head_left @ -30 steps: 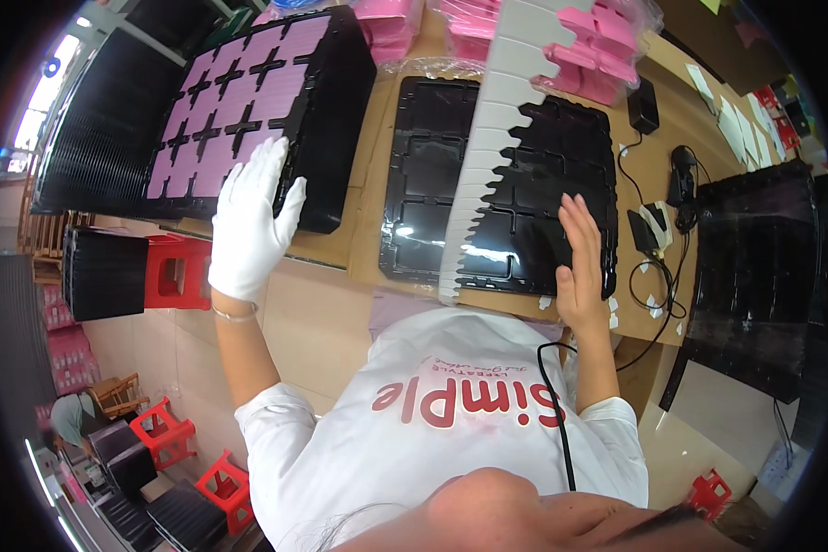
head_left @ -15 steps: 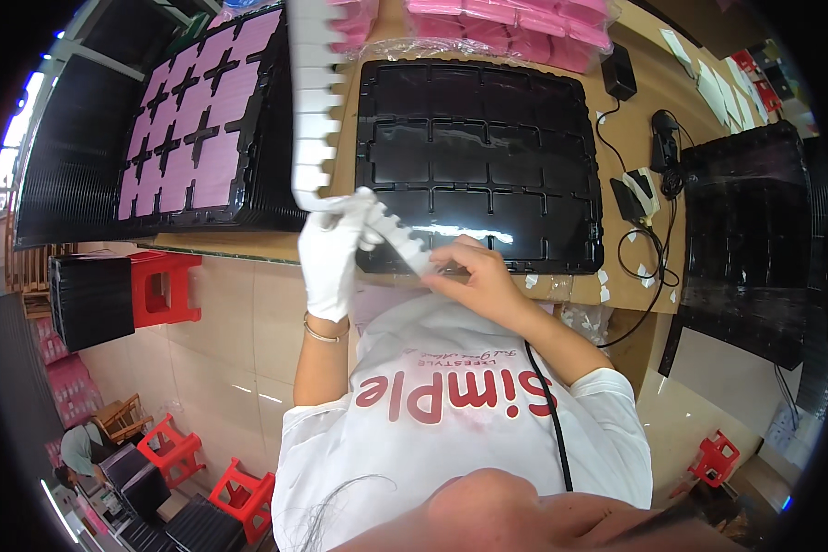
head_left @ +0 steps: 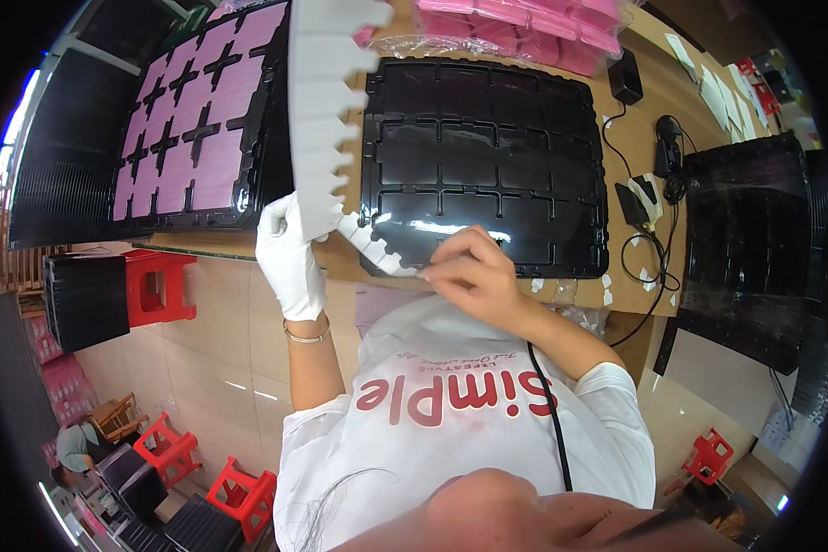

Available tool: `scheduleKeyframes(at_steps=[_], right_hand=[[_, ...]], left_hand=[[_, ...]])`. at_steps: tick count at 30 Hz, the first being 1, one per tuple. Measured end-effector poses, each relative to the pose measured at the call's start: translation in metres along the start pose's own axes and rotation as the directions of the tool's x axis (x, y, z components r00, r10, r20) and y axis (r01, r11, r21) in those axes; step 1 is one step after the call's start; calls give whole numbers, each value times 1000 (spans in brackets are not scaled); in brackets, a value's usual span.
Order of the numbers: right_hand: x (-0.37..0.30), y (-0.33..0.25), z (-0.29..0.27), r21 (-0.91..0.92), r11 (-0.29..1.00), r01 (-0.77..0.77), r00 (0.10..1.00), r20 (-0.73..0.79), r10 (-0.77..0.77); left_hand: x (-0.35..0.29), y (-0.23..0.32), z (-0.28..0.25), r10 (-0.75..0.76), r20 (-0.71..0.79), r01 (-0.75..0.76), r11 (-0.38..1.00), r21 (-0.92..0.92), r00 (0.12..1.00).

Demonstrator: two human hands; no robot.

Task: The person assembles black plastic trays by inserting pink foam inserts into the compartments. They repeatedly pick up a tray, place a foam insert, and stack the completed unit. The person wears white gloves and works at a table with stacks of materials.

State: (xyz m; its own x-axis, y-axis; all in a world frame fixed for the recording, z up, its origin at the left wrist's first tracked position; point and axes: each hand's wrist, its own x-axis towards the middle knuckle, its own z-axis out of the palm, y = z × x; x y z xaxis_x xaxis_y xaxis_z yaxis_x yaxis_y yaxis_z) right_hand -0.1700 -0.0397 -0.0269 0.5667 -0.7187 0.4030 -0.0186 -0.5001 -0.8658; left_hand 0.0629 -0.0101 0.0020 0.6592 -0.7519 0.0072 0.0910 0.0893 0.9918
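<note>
My left hand [head_left: 290, 262], in a white glove, grips the near end of a long white sheet [head_left: 317, 120] with a notched right edge. That sheet stretches away past the top of the picture, partly over a black moulded tray stack at the left. A narrow white toothed strip [head_left: 373, 247] slants from the sheet's near end toward my right hand [head_left: 477, 281]. The bare right fingers are pinched on the strip's tip. Behind the strip, on the table, lies a black compartment tray [head_left: 488, 170] with a glossy surface.
Pink sheets fill the upright-leaning tray [head_left: 198, 115] at the left. Pink packs [head_left: 524, 28] lie at the back. An adapter [head_left: 625, 78] and looped cable [head_left: 649, 258] rest right of the tray. Red stools [head_left: 161, 285] stand on the floor; a person [head_left: 78, 448] is far left.
My left hand has moved left and a little nearer to me with the sheet's end, and the sheet shows broader. The narrow strip now lies lower and further left; my right hand stays near its place.
</note>
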Motion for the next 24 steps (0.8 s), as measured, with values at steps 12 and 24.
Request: scheduleKeyframes(at_steps=[12,24], right_hand=[[151,75,-62,301,917,-260,964,29,264],[242,158,-43,-600,790,-125,957,137,256]], left_hand=[[-2,-20,-1,-53,-86,60,995,82,995],[-3,-28,-10,-196,-10,197,978,65,980]])
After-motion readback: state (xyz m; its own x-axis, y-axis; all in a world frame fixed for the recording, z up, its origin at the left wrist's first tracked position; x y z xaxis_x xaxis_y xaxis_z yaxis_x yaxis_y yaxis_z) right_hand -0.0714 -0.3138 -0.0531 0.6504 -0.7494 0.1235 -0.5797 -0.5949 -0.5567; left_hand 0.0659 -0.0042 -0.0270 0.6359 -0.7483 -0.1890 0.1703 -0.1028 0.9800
